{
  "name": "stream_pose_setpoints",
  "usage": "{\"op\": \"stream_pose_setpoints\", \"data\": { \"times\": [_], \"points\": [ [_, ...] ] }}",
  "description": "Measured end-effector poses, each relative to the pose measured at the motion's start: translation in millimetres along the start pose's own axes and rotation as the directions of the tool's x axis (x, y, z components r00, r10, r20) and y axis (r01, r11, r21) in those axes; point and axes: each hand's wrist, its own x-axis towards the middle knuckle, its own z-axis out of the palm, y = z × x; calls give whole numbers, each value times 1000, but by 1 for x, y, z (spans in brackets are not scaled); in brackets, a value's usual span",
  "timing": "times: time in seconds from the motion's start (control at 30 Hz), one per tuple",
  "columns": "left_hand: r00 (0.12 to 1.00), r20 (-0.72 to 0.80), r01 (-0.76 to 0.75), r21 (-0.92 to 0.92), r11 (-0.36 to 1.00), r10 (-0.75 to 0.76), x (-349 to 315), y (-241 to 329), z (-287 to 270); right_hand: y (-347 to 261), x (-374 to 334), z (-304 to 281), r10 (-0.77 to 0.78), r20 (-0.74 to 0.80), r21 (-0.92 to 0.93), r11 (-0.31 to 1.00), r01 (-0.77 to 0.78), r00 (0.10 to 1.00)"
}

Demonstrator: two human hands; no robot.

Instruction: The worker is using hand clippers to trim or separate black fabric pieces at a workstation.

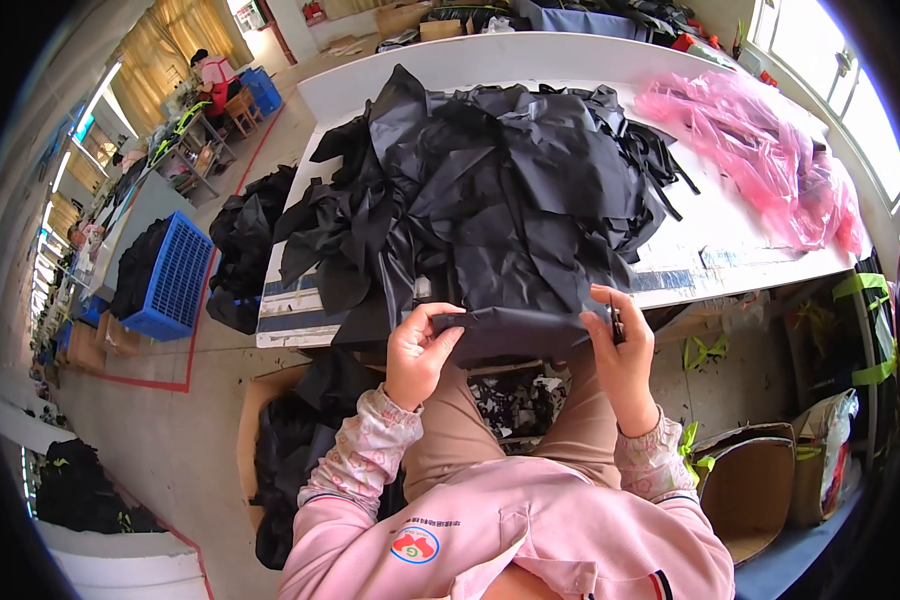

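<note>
A piece of smooth black fabric (pixel 520 332) is stretched between my hands at the near edge of the table. My left hand (pixel 417 352) pinches its left corner between thumb and forefinger. At the other end, my right hand (pixel 625 355) is closed on the fabric's right edge. A small dark tool (pixel 617 325) sits within the right fingers; its kind is mostly hidden. Just beyond my hands, a big heap of crumpled black fabric pieces (pixel 510 170) covers the middle of the white table (pixel 670 290), with some straps trailing at its right.
Pink plastic sheeting (pixel 770 160) lies on the table's right. Below left stands a cardboard box (pixel 254 430) of black fabric; at lower right, an open carton (pixel 750 490). A blue crate (pixel 175 280) stands on the floor at left. A person (pixel 215 80) sits working far back.
</note>
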Motion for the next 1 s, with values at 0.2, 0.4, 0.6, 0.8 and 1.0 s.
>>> {"op": "stream_pose_setpoints", "data": {
  "times": [0.2, 0.4, 0.6, 0.8, 1.0],
  "points": [
    [987, 106, 119, -12, 993, -117, -7, -1, 23, -47, -12, 25, -235, 239, 186, 963, 193, 942],
    [980, 158, 136, -70, 988, -124, -13, -2, 32, -23, -13, 41, -159, 246, 31, 987, 156, 956],
    [989, 113, -133, 360, 924, 98, -14, -3, 27, -11, -8, 37, -203, 264, 122, 977, 176, 943],
    [955, 66, -295, 254, 921, 288, -7, -3, 31, -11, -3, 28, -214, 357, 275, 954, 117, 909],
    [959, 200, 265, -368, 891, -203, -13, -17, 30, -8, -6, 30, -276, 379, 330, 932, 150, 883]
  ]
}}
